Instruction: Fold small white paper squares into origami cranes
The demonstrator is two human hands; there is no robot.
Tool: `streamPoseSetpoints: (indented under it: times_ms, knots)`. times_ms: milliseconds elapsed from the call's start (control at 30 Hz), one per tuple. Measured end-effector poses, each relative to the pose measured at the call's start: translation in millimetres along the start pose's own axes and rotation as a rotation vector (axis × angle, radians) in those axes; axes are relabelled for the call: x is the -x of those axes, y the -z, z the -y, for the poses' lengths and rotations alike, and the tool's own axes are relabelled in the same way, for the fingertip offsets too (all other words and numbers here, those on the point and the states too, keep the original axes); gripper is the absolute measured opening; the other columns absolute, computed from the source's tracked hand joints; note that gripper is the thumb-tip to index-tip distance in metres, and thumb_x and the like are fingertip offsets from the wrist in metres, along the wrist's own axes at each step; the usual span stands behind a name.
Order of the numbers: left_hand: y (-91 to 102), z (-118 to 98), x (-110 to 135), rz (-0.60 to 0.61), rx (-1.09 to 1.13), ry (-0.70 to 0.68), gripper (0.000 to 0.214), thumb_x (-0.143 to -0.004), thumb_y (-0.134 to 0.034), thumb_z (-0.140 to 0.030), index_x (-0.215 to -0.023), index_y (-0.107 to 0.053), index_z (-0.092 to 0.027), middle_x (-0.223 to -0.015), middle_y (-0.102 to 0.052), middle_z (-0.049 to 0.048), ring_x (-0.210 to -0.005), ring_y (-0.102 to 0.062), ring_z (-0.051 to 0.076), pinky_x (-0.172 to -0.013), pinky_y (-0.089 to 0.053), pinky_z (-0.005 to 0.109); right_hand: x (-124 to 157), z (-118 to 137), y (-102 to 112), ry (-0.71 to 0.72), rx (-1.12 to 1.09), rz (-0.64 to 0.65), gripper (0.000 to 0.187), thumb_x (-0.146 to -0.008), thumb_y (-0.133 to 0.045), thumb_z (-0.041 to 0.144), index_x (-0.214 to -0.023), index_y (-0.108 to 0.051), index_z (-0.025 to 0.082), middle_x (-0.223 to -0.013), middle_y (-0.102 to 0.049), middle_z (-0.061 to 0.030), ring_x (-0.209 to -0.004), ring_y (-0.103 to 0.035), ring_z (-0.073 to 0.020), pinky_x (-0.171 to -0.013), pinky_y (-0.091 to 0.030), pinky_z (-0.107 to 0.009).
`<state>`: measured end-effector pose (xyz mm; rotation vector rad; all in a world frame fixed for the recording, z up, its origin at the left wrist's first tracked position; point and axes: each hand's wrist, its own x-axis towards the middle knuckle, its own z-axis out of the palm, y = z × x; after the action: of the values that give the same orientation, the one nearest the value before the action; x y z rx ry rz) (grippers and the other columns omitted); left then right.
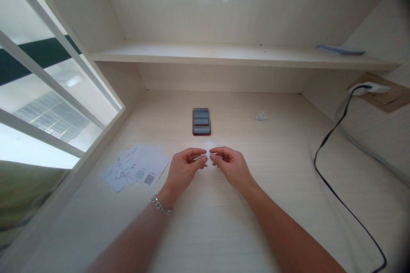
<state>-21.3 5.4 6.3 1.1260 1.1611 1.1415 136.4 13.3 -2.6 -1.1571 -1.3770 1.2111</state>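
Note:
Between my two hands is a small piece of white paper (pixel 208 159), mostly covered by the fingers. My left hand (pixel 188 163), with a silver chain bracelet (pixel 161 205) at the wrist, pinches its left side between thumb and fingers. On the other side my right hand (pixel 229 164) pinches it the same way, the fingertips of both hands nearly meeting. Just beyond the hands lies a phone (pixel 201 122) with its screen blurred out. To the left of my left hand, several white printed sheets (pixel 145 162) overlap on the desk.
A little heap of white paper bits (pixel 260 117) lies toward the back right of the desk (pixel 205 230). A black cable (pixel 333 192) runs from the wall socket (pixel 378 88) along the right side. Above the back edge is a shelf (pixel 205 51) holding a flat item (pixel 341 50).

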Motion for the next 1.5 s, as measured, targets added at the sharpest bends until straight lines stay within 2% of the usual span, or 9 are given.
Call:
streamPoseSetpoints:
  times_ms: [133,433,633,800,1067,1267,1500]
  knots:
    - [-0.8,0.2,0.9,-0.052,-0.035,-0.041,0.028,-0.065,-0.071,-0.028,-0.087,-0.067,-0.012,-0.076,-0.070,0.0058,-0.061,-0.064,0.015,-0.058,-0.053,0.024,2.0,2.0,-2.5,0.006,0.016,-0.044,0.024,-0.069,-0.067,0.031,-0.090,-0.070,0.019,-0.085,-0.069,-0.0064,-0.069,-0.062,-0.0170,-0.063,-0.049,-0.028]
    - [0.0,1.2,2.3,-0.060,-0.087,-0.114,0.022,-0.067,-0.070,-0.027,-0.084,-0.067,-0.013,-0.075,-0.069,0.0051,-0.060,-0.063,0.013,-0.058,-0.052,0.023,4.6,1.2,-6.7,0.050,0.029,-0.114,0.018,-0.069,-0.067,0.029,-0.083,-0.071,0.020,-0.081,-0.070,-0.0053,-0.069,-0.063,-0.0170,-0.060,-0.049,-0.027]
    - [0.2,2.1,2.2,-0.012,-0.131,-0.095,0.021,-0.066,-0.070,-0.028,-0.082,-0.067,-0.014,-0.074,-0.068,0.0050,-0.061,-0.063,0.014,-0.056,-0.050,0.023,0.3,-1.5,-3.8,-0.020,-0.047,-0.018,0.019,-0.065,-0.070,0.030,-0.077,-0.067,0.017,-0.073,-0.067,-0.0039,-0.066,-0.060,-0.0156,-0.057,-0.048,-0.026]
    - [-0.4,1.2,1.8,0.066,-0.059,-0.061,0.017,-0.068,-0.068,-0.025,-0.080,-0.065,-0.013,-0.075,-0.067,0.0044,-0.064,-0.060,0.012,-0.058,-0.049,0.022,-1.4,-1.9,-2.1,-0.068,-0.095,0.040,0.015,-0.065,-0.069,0.027,-0.073,-0.066,0.016,-0.066,-0.063,-0.0009,-0.057,-0.056,-0.0114,-0.054,-0.047,-0.024]
    - [-0.2,-3.3,1.2,0.069,-0.070,-0.046,0.010,-0.068,-0.066,-0.020,-0.075,-0.064,-0.013,-0.068,-0.064,0.0015,-0.061,-0.056,0.010,-0.056,-0.045,0.019,1.5,7.8,-1.3,-0.248,-0.280,0.059,0.019,-0.058,-0.072,0.027,-0.074,-0.069,0.016,-0.069,-0.066,-0.0014,-0.063,-0.062,-0.0145,-0.056,-0.055,-0.028]
    - [-1.0,-3.3,3.5,0.079,-0.056,-0.072,0.013,-0.066,-0.067,-0.023,-0.076,-0.065,-0.015,-0.075,-0.067,0.0031,-0.069,-0.060,0.013,-0.064,-0.046,0.023,2.1,10.6,-0.5,-0.183,-0.219,0.062,0.015,-0.060,-0.071,0.025,-0.073,-0.071,0.017,-0.066,-0.067,-0.0014,-0.059,-0.061,-0.0119,-0.054,-0.055,-0.025]
    - [-0.1,-1.4,2.6,0.085,-0.026,-0.034,0.012,-0.066,-0.068,-0.023,-0.075,-0.066,-0.014,-0.070,-0.067,0.0027,-0.064,-0.059,0.012,-0.058,-0.044,0.022,2.5,11.4,0.3,-0.177,-0.222,0.080,0.016,-0.059,-0.072,0.025,-0.072,-0.071,0.016,-0.064,-0.067,-0.0017,-0.058,-0.062,-0.0129,-0.053,-0.055,-0.026]
